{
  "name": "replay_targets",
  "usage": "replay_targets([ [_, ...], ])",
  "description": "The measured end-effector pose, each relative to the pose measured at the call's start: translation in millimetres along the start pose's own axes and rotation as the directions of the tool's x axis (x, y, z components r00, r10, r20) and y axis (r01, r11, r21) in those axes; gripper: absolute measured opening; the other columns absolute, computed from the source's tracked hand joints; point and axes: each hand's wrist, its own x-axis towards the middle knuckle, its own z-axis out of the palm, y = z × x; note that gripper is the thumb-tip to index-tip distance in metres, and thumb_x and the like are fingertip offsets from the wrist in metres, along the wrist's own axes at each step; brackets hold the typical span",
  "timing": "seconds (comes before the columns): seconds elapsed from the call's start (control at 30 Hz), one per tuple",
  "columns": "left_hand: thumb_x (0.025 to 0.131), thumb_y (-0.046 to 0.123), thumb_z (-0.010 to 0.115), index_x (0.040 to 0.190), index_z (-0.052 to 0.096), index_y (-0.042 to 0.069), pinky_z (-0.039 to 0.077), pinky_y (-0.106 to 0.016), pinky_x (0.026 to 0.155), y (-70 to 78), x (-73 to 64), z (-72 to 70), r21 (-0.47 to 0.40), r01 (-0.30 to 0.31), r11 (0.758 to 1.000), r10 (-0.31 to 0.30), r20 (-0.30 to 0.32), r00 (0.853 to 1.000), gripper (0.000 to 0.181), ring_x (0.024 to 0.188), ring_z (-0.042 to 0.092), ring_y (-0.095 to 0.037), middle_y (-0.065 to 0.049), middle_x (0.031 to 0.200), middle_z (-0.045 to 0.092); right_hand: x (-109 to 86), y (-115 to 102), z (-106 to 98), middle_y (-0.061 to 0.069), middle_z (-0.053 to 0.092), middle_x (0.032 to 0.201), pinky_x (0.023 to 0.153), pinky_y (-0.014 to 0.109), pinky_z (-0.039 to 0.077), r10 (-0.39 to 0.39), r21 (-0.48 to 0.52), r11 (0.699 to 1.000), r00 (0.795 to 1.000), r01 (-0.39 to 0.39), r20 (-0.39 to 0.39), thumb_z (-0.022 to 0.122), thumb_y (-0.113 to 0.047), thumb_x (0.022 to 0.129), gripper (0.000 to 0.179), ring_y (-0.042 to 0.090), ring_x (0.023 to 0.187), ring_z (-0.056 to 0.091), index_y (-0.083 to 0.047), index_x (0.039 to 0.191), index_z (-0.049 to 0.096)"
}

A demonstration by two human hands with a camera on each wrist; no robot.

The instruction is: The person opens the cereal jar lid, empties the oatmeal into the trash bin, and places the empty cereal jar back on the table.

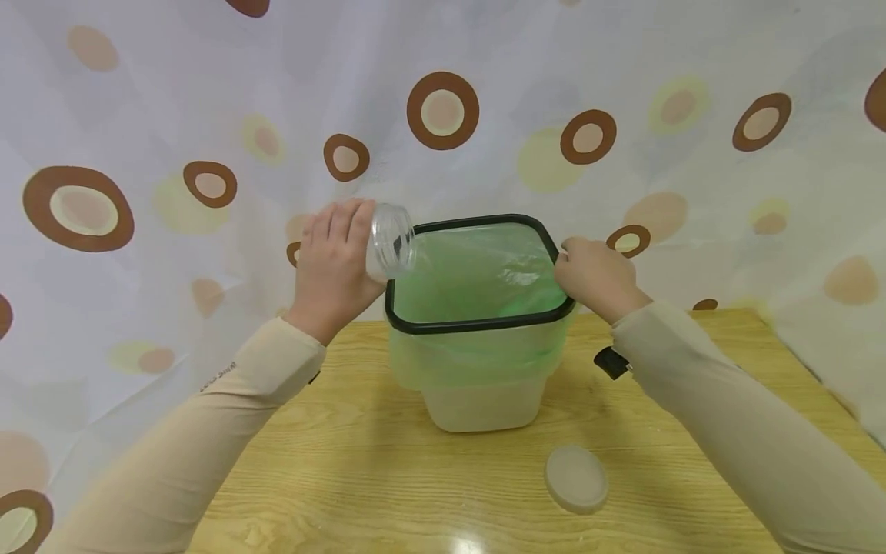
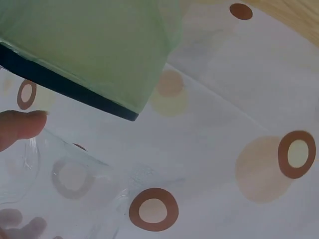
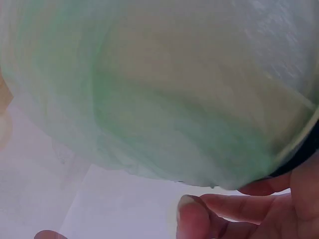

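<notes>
A small trash bin (image 1: pixel 484 404) with a black rim stands on the table, lined with a thin green bag (image 1: pixel 477 354) folded out over its edge. My left hand (image 1: pixel 339 261) grips a clear jar (image 1: pixel 392 240), tipped sideways at the bin's left rim with its mouth toward the opening. In the left wrist view the see-through jar (image 2: pixel 75 174) shows below the bin's rim (image 2: pixel 75 88). My right hand (image 1: pixel 595 275) holds the bin at its right rim; its fingers (image 3: pixel 249 206) curl by the bag's edge in the right wrist view.
A round, pale lid (image 1: pixel 576 478) lies on the wooden table (image 1: pixel 332 477) in front of the bin, to the right. Behind everything hangs a white curtain (image 1: pixel 498 177) with brown and yellow spots. A black strap end (image 1: pixel 612 362) sticks out beside the right sleeve.
</notes>
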Motion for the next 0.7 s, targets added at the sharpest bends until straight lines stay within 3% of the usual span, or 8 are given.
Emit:
replay_targets([
  [0.07,0.068,0.013,0.080,0.128,0.044,-0.005,0.038,-0.053,0.096,-1.8,-5.2,1.6,-0.024,0.028,0.999,-0.029,-0.038,0.999,0.073,0.111,0.047,-0.043,-0.024,0.123,0.051,-1.6,1,0,0.029,0.055,0.127,0.046,0.034,0.034,-0.009,0.009,1.000,1.000,0.009,-0.013,0.029,-0.014,0.099,0.049,0.025,0.054,0.048,0.005,0.141,0.043],
  [0.23,0.071,0.022,0.080,0.129,0.044,-0.007,0.038,-0.054,0.096,-2.9,-18.4,4.8,-0.079,0.107,0.991,-0.114,-0.088,0.990,0.074,0.111,0.049,-0.043,-0.026,0.123,0.052,-5.5,5,0,0.029,0.052,0.132,0.045,0.033,0.032,-0.024,0.026,0.999,0.999,0.025,-0.033,0.029,-0.014,0.099,0.048,0.023,0.052,0.047,0.005,0.140,0.045],
  [0.37,0.069,0.025,0.082,0.130,0.042,-0.008,0.037,-0.054,0.098,1.3,-27.7,5.9,-0.096,0.190,0.977,-0.198,-0.074,0.978,0.080,0.115,0.048,-0.042,-0.027,0.123,0.052,-9.9,8,0,0.023,0.065,0.094,0.044,0.031,0.028,-0.027,0.031,0.999,0.999,0.028,-0.035,0.029,-0.015,0.098,0.048,0.019,0.046,0.037,0.006,0.139,0.045],
  [0.47,0.067,0.024,0.085,0.131,0.040,-0.008,0.037,-0.055,0.098,5.4,-33.9,5.1,-0.105,0.241,0.965,-0.247,-0.057,0.967,0.085,0.115,0.048,-0.043,-0.029,0.123,0.051,-11.7,11,1,0.013,0.057,0.068,0.043,0.030,0.028,-0.023,0.040,0.999,0.999,0.024,-0.027,0.029,-0.016,0.099,0.048,0.017,0.045,0.033,0.007,0.139,0.045],
  [0.7,0.064,0.023,0.088,0.132,0.041,-0.006,0.038,-0.055,0.097,8.9,-44.7,2.8,-0.172,0.313,0.934,-0.329,-0.073,0.941,0.087,0.113,0.049,-0.043,-0.027,0.120,0.053,-13.9,17,4,0.007,0.051,0.055,0.041,0.029,0.028,-0.026,0.055,0.998,0.999,0.028,-0.044,0.030,-0.016,0.100,0.048,0.014,0.041,0.029,0.006,0.140,0.044],
])
